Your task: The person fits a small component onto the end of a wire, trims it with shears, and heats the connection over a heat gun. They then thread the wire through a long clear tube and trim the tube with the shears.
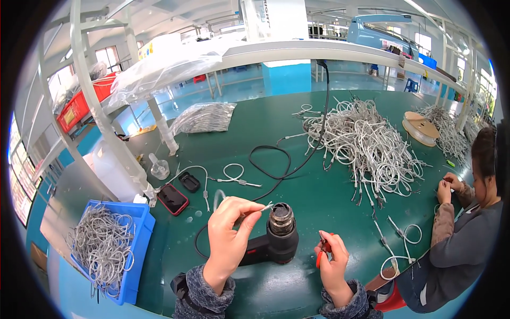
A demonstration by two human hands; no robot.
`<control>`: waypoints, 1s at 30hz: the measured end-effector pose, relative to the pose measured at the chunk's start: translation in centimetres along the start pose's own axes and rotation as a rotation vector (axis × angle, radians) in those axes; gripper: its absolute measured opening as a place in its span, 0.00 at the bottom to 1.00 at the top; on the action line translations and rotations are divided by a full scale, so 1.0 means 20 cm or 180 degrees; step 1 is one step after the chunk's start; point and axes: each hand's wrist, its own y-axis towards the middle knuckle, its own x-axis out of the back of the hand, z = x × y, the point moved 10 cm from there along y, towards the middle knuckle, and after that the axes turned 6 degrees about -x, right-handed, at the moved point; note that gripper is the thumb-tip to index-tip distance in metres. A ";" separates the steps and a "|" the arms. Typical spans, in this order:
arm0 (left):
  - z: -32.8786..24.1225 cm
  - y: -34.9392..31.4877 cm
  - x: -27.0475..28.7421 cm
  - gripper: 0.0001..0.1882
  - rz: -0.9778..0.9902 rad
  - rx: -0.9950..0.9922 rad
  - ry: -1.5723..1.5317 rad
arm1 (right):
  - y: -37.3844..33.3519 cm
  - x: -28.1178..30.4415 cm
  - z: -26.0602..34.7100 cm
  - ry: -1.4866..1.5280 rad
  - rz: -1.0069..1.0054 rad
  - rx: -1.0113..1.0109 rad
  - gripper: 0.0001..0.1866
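My left hand [229, 236] pinches a thin white cable [268, 206] between thumb and fingertips, its end beside the nozzle of a black heat gun [281, 239]. A loop of the cable shows behind the fingers. The heat gun rests on the green table [265, 287] with its nozzle pointing up. To the right of the gun, my right hand [334, 268] is closed around a small red-handled hand tool [324, 245]; its tip is too small to make out, so I cannot tell whether it is pliers or snips.
A blue bin [139, 234] of cables stands left. Beyond are a phone [173, 199], a black charger-like item [189, 181], a clear bottle [159, 167], a black cord [289, 170], a large cable heap [366, 143] and a spool [420, 128]. A co-worker [462, 234] sits right.
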 end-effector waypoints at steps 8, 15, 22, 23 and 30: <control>0.01 -0.01 0.01 0.05 0.0020 -0.0150 0.0039 | 0.00 -0.02 0.00 -0.0024 0.0098 -0.0081 0.27; -0.03 0.00 -0.02 0.05 0.0068 -0.0438 0.0274 | 0.00 -0.03 0.01 -0.0024 0.0115 -0.0078 0.27; -0.04 -0.01 -0.03 0.06 0.0043 -0.0413 0.0300 | -0.01 -0.02 -0.01 -0.0065 0.0163 -0.0085 0.26; -0.03 -0.01 -0.03 0.07 0.0031 -0.0385 0.0298 | -0.01 -0.02 -0.01 -0.0065 0.0163 -0.0086 0.26; -0.04 -0.01 0.00 0.06 0.0005 -0.0178 0.0199 | -0.01 -0.02 0.00 -0.0053 0.0140 -0.0049 0.27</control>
